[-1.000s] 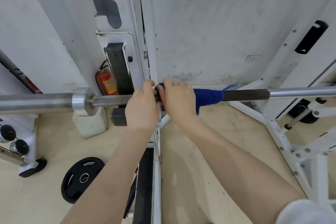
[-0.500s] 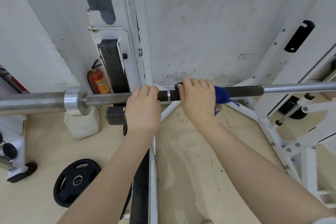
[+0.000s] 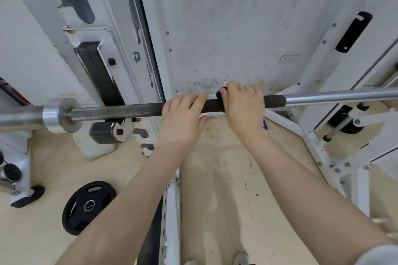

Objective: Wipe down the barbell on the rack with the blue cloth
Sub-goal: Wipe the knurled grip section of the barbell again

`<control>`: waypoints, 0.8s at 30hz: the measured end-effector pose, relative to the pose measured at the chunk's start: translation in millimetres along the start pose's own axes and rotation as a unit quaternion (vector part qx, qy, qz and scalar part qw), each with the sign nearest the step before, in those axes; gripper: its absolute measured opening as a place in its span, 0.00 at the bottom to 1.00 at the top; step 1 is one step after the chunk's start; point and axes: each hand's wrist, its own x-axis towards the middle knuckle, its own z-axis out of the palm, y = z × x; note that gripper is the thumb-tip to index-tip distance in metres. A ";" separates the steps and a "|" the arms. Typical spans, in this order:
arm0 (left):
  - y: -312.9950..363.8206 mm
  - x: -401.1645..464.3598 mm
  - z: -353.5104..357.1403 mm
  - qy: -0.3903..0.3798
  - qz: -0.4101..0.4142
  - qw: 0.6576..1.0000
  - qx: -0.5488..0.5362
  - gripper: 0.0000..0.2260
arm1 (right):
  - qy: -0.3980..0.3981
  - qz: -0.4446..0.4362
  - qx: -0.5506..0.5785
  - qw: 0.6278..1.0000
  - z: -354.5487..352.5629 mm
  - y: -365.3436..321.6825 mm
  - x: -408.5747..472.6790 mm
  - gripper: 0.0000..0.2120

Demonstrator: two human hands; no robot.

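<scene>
The barbell (image 3: 120, 110) runs across the view at mid height, with a dark knurled stretch in the middle and shiny steel to the right. My left hand (image 3: 182, 117) lies over the dark part, fingers draped on top and thumb below. Just to its right, my right hand (image 3: 244, 106) is wrapped around the bar with the blue cloth (image 3: 220, 94) bunched under the palm. Only small bits of cloth show, at the index finger and below the wrist.
The white rack upright (image 3: 148, 49) stands behind the bar, with a white angled frame (image 3: 312, 135) at the right. A black weight plate (image 3: 88, 206) lies on the wooden floor at lower left. The bar's silver collar (image 3: 58, 115) is at the left.
My right hand has slid the blue cloth to the right along the bar, away from the left hand. The cloth is now almost fully hidden under the palm. The left hand's grip has loosened.
</scene>
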 end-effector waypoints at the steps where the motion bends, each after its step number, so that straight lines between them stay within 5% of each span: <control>1: 4.2 1.6 3.2 0.004 0.000 1.000 0.015 0.19 | -0.006 -0.018 0.011 1.000 0.7 -5.0 0.7 0.16; 5: 18.4 10.0 8.5 0.010 -0.045 0.999 0.022 0.13 | -0.019 -0.069 -0.005 0.997 -2.2 36.1 6.8 0.14; 11: 16.2 7.1 16.4 0.047 -0.052 0.998 0.008 0.16 | -0.008 0.064 -0.019 0.998 -17.1 107.2 11.1 0.10; 18: 19.8 8.7 23.2 0.064 -0.072 0.995 0.027 0.13 | -0.075 -0.071 -0.020 0.994 -10.0 64.4 5.9 0.07; 20: 18.6 8.9 23.5 0.063 -0.075 0.995 0.025 0.14 | -0.134 -0.134 -0.014 0.982 -14.0 82.6 13.0 0.14; 24: 16.9 8.5 22.6 0.059 -0.073 0.995 0.014 0.15 | -0.066 -0.047 0.012 0.997 -15.5 98.8 14.9 0.17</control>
